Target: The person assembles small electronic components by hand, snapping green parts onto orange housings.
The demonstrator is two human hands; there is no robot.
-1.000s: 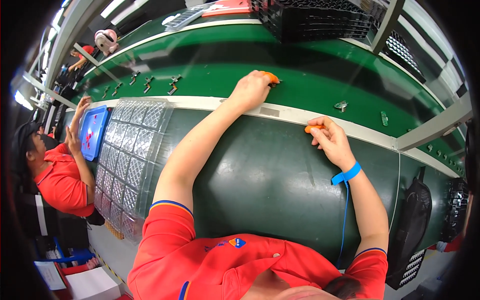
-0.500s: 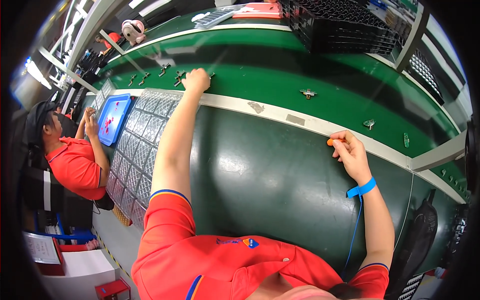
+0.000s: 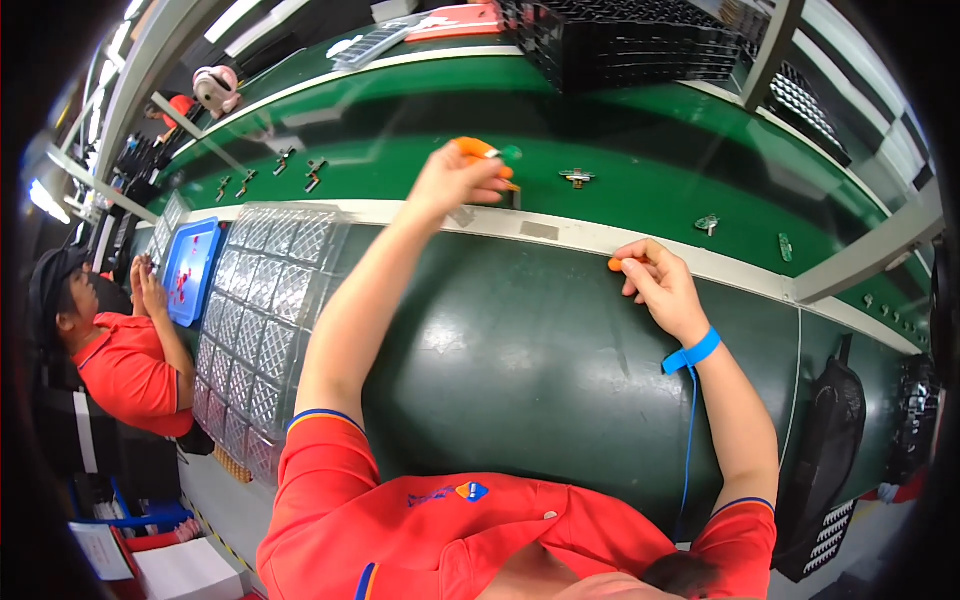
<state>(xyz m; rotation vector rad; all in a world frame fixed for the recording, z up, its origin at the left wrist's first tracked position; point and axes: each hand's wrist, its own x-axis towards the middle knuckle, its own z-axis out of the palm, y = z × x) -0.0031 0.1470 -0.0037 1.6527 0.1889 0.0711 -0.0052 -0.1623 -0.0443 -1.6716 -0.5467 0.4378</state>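
Lifting a green part off the belt
Left hand now pinches it (blurred; pickup apparently done), leaving four parts upper left; right hand curled, grasp unclear.

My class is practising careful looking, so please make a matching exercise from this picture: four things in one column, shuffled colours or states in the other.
1. Left hand
2. Wrist strap
3. Celled tray
4. Stacked trays

A. black
B. small green part at its fingertips
C. clear
D. blue

Pairs: 1-B; 2-D; 3-C; 4-A
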